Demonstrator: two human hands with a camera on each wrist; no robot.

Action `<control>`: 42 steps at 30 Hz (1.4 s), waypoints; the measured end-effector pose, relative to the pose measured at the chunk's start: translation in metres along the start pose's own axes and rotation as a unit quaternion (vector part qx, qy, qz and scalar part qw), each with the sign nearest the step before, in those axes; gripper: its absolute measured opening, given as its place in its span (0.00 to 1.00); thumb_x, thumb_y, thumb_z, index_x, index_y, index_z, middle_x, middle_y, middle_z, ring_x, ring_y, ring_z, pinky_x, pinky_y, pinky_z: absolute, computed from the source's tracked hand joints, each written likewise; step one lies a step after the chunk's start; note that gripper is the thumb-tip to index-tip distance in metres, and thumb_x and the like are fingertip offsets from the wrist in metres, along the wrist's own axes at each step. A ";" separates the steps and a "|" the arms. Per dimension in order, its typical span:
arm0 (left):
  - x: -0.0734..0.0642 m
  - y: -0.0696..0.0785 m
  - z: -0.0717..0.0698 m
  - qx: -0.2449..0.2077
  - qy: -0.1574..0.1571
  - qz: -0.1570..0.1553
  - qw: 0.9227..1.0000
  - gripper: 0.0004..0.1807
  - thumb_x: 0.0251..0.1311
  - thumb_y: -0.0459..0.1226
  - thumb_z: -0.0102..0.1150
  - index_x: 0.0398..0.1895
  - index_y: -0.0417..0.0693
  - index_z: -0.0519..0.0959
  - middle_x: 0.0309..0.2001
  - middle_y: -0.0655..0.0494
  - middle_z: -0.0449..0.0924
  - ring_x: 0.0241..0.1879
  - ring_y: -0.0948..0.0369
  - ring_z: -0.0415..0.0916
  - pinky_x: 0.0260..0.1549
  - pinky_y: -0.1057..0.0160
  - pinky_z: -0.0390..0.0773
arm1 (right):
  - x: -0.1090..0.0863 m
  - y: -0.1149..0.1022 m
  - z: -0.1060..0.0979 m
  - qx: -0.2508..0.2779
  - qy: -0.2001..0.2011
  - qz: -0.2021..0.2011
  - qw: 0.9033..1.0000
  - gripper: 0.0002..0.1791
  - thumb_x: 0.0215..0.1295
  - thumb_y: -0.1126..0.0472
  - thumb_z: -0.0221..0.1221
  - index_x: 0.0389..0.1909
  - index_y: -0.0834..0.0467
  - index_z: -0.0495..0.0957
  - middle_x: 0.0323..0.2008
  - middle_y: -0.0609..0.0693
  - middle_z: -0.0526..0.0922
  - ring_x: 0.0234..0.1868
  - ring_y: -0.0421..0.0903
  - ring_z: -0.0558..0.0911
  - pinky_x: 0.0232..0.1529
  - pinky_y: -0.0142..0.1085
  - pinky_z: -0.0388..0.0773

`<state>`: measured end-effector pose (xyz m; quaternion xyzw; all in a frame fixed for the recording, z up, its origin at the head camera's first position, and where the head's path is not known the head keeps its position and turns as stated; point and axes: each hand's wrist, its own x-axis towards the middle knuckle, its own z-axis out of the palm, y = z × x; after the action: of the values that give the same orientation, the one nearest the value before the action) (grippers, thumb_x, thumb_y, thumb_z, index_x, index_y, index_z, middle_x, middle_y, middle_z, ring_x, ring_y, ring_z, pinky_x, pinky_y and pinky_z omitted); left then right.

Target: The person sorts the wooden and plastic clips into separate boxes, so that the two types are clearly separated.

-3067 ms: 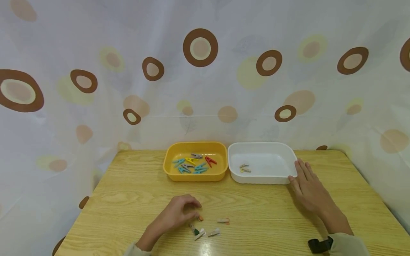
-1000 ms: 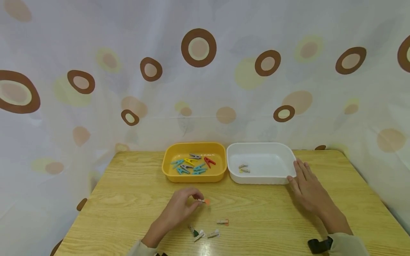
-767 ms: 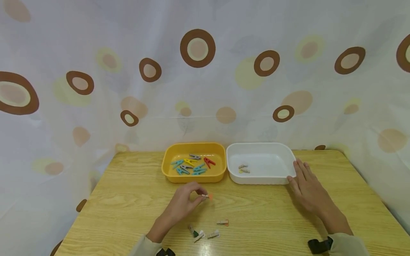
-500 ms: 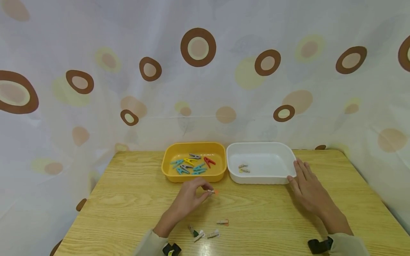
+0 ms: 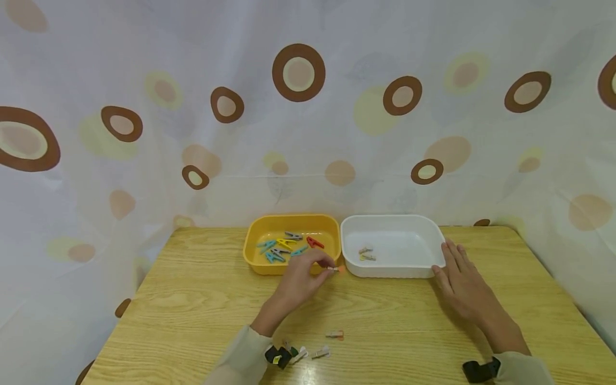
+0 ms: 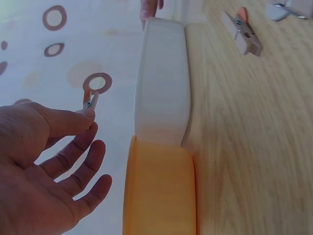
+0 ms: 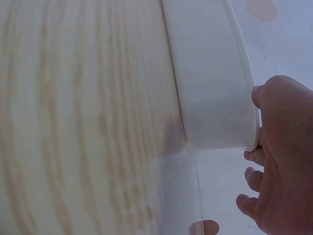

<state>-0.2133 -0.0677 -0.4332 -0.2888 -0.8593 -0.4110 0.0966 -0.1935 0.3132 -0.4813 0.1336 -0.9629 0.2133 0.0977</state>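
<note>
My left hand [image 5: 302, 278] pinches a small wooden clothespin [image 6: 91, 101] with an orange decoration between thumb and forefinger; its other fingers are loosely bent. In the head view it overlaps the front right corner of the yellow tray [image 5: 262, 269], close to the white tray [image 5: 392, 271]. My right hand [image 5: 464, 283] touches the white tray's right front corner with fairly straight fingers, the thumb [image 7: 257, 95] at the rim. Inside the white tray lie two wooden clothespins [image 5: 368, 258]. Coloured plastic clothespins [image 5: 285, 243] lie in the yellow tray, some hidden by my left hand.
Several more wooden clothespins lie on the wood-grain table [image 5: 394, 331]: one with orange [image 5: 334, 334], a whitish one [image 5: 320, 353] and others partly behind my left wrist strap [image 5: 278, 356]. A spotted curtain [image 5: 308, 133] hangs behind both trays.
My left hand has picked up the orange-trimmed clothespin from the table and carried it forward and right to the yellow tray's front corner. My right hand has stayed at the white tray.
</note>
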 end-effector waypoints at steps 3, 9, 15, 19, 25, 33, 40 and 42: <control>0.010 0.001 0.004 -0.005 0.008 0.000 1.000 0.04 0.64 0.30 0.69 0.39 0.45 0.85 0.39 0.55 0.85 0.42 0.56 0.82 0.46 0.53 0.83 | 0.000 0.000 0.000 0.000 -0.001 0.001 1.000 0.37 0.85 0.52 0.40 0.80 0.71 0.41 0.78 0.72 0.46 0.79 0.71 0.43 0.70 0.70 0.48; 0.029 0.003 0.010 0.000 0.017 -0.012 1.000 0.03 0.65 0.31 0.69 0.40 0.44 0.87 0.39 0.55 0.86 0.42 0.56 0.83 0.45 0.62 0.81 | 0.001 0.001 -0.002 -0.007 0.007 -0.003 1.000 0.36 0.85 0.52 0.40 0.80 0.72 0.42 0.78 0.72 0.47 0.79 0.70 0.43 0.71 0.69 0.48; 0.044 0.005 0.015 0.005 0.010 -0.028 1.000 0.04 0.66 0.31 0.68 0.41 0.44 0.88 0.41 0.54 0.87 0.42 0.57 0.83 0.46 0.58 0.82 | 0.002 0.002 -0.002 -0.005 0.007 -0.004 1.000 0.36 0.85 0.52 0.40 0.80 0.71 0.42 0.78 0.72 0.46 0.79 0.70 0.43 0.71 0.69 0.48; 0.053 0.007 0.019 0.004 0.015 -0.035 0.999 0.03 0.67 0.32 0.67 0.41 0.45 0.88 0.40 0.55 0.87 0.40 0.60 0.81 0.44 0.61 0.82 | 0.002 0.003 -0.001 -0.004 0.010 -0.005 1.000 0.36 0.85 0.52 0.40 0.80 0.71 0.42 0.79 0.72 0.47 0.79 0.69 0.43 0.71 0.69 0.48; 0.065 0.005 0.024 0.006 0.023 -0.033 0.999 0.03 0.68 0.33 0.66 0.40 0.46 0.87 0.39 0.55 0.86 0.41 0.60 0.80 0.45 0.59 0.82 | 0.003 0.001 -0.001 -0.004 0.015 -0.006 1.000 0.36 0.85 0.52 0.40 0.80 0.71 0.43 0.78 0.72 0.47 0.79 0.70 0.44 0.72 0.68 0.48; 0.077 0.000 0.034 -0.019 0.012 -0.075 0.997 0.03 0.69 0.34 0.65 0.42 0.47 0.86 0.41 0.57 0.84 0.43 0.58 0.78 0.48 0.57 0.82 | 0.003 -0.001 -0.001 -0.001 0.006 -0.003 1.000 0.36 0.85 0.52 0.40 0.80 0.72 0.42 0.78 0.73 0.47 0.79 0.70 0.42 0.72 0.68 0.47; 0.087 -0.003 0.043 -0.008 0.010 -0.096 0.995 0.03 0.68 0.33 0.66 0.41 0.46 0.86 0.40 0.56 0.84 0.44 0.54 0.80 0.45 0.67 0.79 | 0.001 0.000 0.000 0.000 0.000 0.004 1.000 0.37 0.85 0.51 0.40 0.80 0.71 0.41 0.78 0.73 0.46 0.79 0.69 0.41 0.74 0.65 0.44; 0.090 -0.005 0.046 0.003 0.010 -0.091 0.996 0.03 0.67 0.33 0.67 0.41 0.45 0.86 0.40 0.55 0.85 0.43 0.54 0.80 0.45 0.68 0.79 | 0.000 0.000 0.000 0.002 0.001 0.004 1.000 0.37 0.85 0.52 0.40 0.80 0.71 0.42 0.78 0.73 0.46 0.79 0.69 0.41 0.74 0.65 0.44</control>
<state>-0.2861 0.0020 -0.4298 -0.2049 -0.8820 -0.4188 0.0685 -0.1933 0.3131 -0.4817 0.1294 -0.9630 0.2153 0.0973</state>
